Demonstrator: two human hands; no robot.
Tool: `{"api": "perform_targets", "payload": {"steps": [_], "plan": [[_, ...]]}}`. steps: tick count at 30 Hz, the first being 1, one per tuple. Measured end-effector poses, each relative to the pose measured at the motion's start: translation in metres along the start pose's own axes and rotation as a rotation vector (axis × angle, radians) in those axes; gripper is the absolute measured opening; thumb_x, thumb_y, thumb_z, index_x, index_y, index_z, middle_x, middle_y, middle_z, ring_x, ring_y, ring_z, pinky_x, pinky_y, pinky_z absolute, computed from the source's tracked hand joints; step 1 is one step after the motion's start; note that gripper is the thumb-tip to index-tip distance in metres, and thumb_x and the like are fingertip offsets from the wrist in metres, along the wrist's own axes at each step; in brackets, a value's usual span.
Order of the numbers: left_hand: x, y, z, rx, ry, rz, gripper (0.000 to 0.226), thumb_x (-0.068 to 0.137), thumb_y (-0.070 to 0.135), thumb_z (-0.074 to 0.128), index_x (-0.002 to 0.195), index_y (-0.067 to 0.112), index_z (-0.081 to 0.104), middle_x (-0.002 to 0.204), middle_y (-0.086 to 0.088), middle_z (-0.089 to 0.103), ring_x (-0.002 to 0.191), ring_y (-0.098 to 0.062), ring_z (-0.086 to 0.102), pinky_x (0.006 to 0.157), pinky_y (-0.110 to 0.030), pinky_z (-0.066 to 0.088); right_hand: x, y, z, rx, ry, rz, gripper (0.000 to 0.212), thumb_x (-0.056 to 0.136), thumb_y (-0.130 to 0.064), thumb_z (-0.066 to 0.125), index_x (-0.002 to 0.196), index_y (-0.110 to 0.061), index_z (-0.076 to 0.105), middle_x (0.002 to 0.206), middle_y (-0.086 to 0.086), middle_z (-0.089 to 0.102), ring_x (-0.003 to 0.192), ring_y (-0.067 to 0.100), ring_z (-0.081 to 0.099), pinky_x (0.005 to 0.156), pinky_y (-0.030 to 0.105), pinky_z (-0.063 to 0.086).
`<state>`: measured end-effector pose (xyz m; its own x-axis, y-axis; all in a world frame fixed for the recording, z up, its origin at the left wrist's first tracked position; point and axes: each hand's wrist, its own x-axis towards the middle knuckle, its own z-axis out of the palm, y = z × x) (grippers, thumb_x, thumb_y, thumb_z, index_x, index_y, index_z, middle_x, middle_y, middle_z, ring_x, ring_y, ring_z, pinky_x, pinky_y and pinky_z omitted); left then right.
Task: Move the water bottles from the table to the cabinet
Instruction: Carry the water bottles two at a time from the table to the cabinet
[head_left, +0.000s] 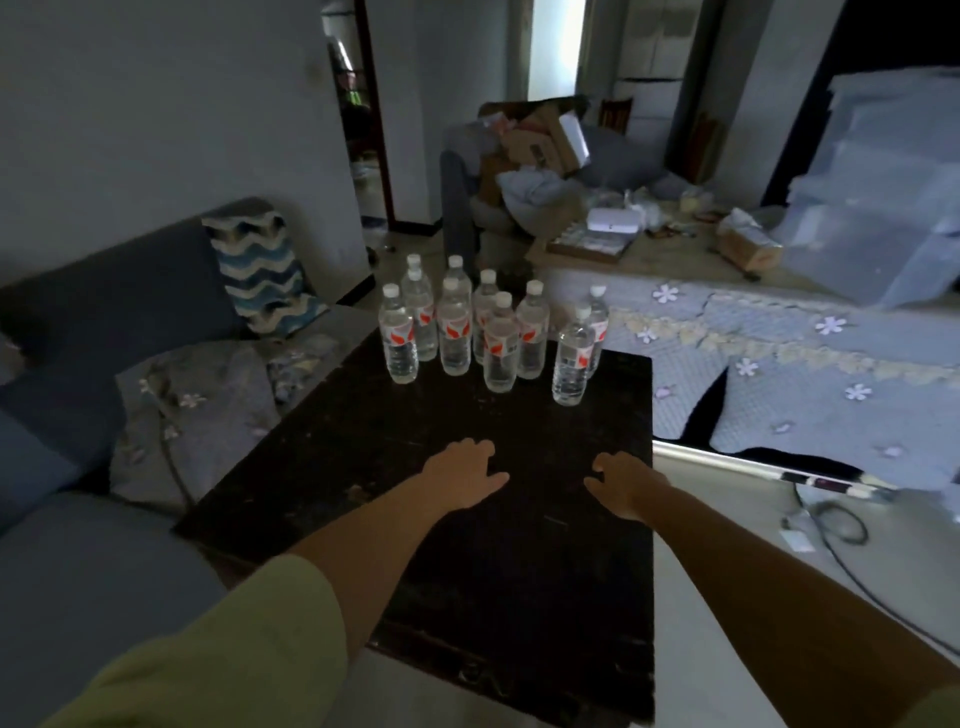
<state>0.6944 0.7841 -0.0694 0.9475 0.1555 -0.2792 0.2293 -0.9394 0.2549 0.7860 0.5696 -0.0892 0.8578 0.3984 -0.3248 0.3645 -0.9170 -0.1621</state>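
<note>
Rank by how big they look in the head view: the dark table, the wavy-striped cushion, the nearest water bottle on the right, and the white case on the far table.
1. dark table
2. wavy-striped cushion
3. nearest water bottle, though nearness to the camera flatters it
4. white case, farthest off, so its true size is unsure

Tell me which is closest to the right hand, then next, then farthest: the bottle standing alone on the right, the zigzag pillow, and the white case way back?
From the right hand:
1. Bottle, just ahead on the table's right side.
2. White case, far back, behind the bottles.
3. Zigzag pillow, across on the left couch.
The case and pillow are close to call.
</note>
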Motion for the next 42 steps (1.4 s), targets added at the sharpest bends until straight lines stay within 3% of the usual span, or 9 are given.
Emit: {"api": "perform_targets", "payload": {"steps": [11,15,22,28,31,33,36,39,42], "plan": [[0.194,0.038,0.000,-0.354,-0.083,-0.006,0.064,0.092,0.046,0.055,0.144,0.014,0.035,0.140,-0.011,0.047,0.126,-0.025,0.050,0.102,-0.036,0.044,0.156,0.071,-0.030,0.185,0.050,0.176,0.043,0.099,-0.040,0.043,0.131,-0.013,0.051,0.133,0.014,0.053,0.123,0.032,0.052,0.100,0.041,0.044],[0.251,0.061,0.016,-0.615,0.021,-0.045,0.084,0.086,0.045,0.065,0.151,0.017,0.020,0.151,-0.009,0.035,0.137,-0.024,0.038,0.110,-0.040,0.038,0.219,0.096,-0.041,0.322,0.142,0.216,0.040,0.098,-0.038,0.047,0.127,-0.011,0.053,0.126,0.015,0.058,0.116,0.032,0.056,0.094,0.039,0.045],[0.340,0.083,0.070,-0.975,0.314,-0.141,0.112,0.054,0.058,0.077,0.148,0.024,0.027,0.146,-0.001,0.042,0.135,-0.017,0.043,0.108,-0.044,0.043,0.304,0.112,-0.033,0.700,0.237,0.249,0.052,0.092,-0.030,0.063,0.136,-0.007,0.049,0.132,0.015,0.059,0.119,0.029,0.057,0.101,0.038,0.044],[0.366,0.088,0.048,-1.029,0.350,-0.120,0.077,0.070,0.023,0.084,0.136,0.021,0.044,0.125,0.010,0.059,0.114,-0.008,0.057,0.097,-0.025,0.046,0.352,0.102,-0.036,0.988,0.253,0.169,0.084,0.085,-0.027,0.074,0.151,-0.012,0.026,0.146,0.009,0.046,0.134,0.023,0.045,0.106,0.030,0.038],[0.371,0.078,0.046,-1.063,0.316,-0.092,0.077,0.074,0.014,0.081,0.140,0.020,0.042,0.117,0.016,0.053,0.108,0.000,0.051,0.083,-0.001,0.040,0.365,0.089,-0.033,1.155,0.281,0.085,0.090,0.079,-0.019,0.080,0.150,-0.015,0.025,0.133,-0.004,0.052,0.119,0.013,0.053,0.087,0.010,0.046],[0.371,0.074,0.047,-1.075,0.328,-0.095,0.078,0.074,0.012,0.081,0.141,0.018,0.041,0.118,0.017,0.053,0.108,0.004,0.051,0.078,0.007,0.036,0.373,0.077,-0.030,1.219,0.310,0.060,0.091,0.077,-0.021,0.081,0.148,-0.017,0.026,0.128,-0.008,0.051,0.114,0.009,0.053,0.086,0.013,0.044],[0.368,0.071,0.051,-1.077,0.313,-0.079,0.077,0.074,0.013,0.082,0.138,0.021,0.041,0.121,0.017,0.054,0.111,0.003,0.053,0.083,0.004,0.038,0.382,0.064,-0.029,1.230,0.342,0.127,0.075,0.082,-0.026,0.075,0.143,-0.015,0.032,0.125,0.001,0.058,0.111,0.017,0.057,0.086,0.028,0.042],[0.362,0.070,0.052,-1.084,0.264,-0.068,0.074,0.073,0.016,0.083,0.130,0.033,0.040,0.118,0.019,0.054,0.107,0.006,0.053,0.084,0.000,0.041,0.381,0.069,-0.031,1.152,0.342,0.178,0.060,0.084,-0.025,0.072,0.135,-0.012,0.042,0.117,0.004,0.062,0.102,0.018,0.058,0.079,0.025,0.040],[0.358,0.067,0.051,-1.089,0.263,-0.068,0.077,0.072,0.019,0.084,0.136,0.027,0.043,0.120,0.017,0.056,0.110,0.003,0.054,0.086,-0.003,0.041,0.371,0.079,-0.031,1.093,0.336,0.170,0.067,0.078,-0.028,0.080,0.134,-0.017,0.046,0.112,-0.004,0.061,0.097,0.011,0.057,0.079,0.022,0.042]]}}
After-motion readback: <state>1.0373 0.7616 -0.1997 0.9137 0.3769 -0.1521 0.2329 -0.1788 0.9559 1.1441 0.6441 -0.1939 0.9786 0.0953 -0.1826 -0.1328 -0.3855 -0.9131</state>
